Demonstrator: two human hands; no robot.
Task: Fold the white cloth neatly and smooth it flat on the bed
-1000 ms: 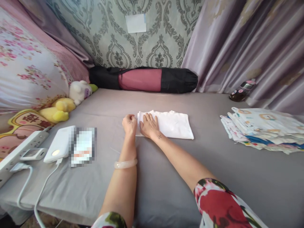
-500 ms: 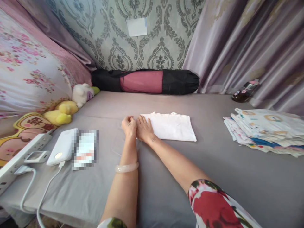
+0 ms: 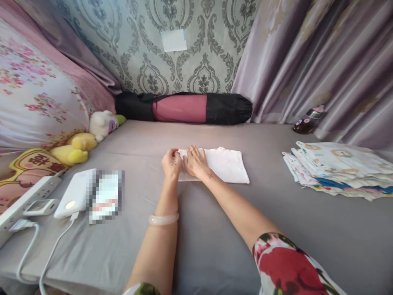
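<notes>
A folded white cloth [image 3: 229, 166] lies flat on the grey bed sheet in the middle of the head view. My left hand [image 3: 172, 164], with a pale bangle [image 3: 163, 219] on its wrist, is closed at the cloth's left edge, its fingers curled in a pinch there; the fingertips are partly hidden. Right beside it, my right hand [image 3: 195, 162] rests palm down on the cloth, fingers stretched out and pointing away from me.
To the right is a stack of folded patterned cloths [image 3: 340, 164], with a dark bottle [image 3: 308, 119] behind. A black and pink rolled bag [image 3: 181, 108] lies along the wall. At left are a power strip [image 3: 27, 203], white power bank [image 3: 75, 193], blurred flat object [image 3: 106, 196] and plush toys [image 3: 73, 148].
Both hands have moved a little to the right over the cloth. A strip of cloth now shows between and below them. The camera view has turned slightly.
</notes>
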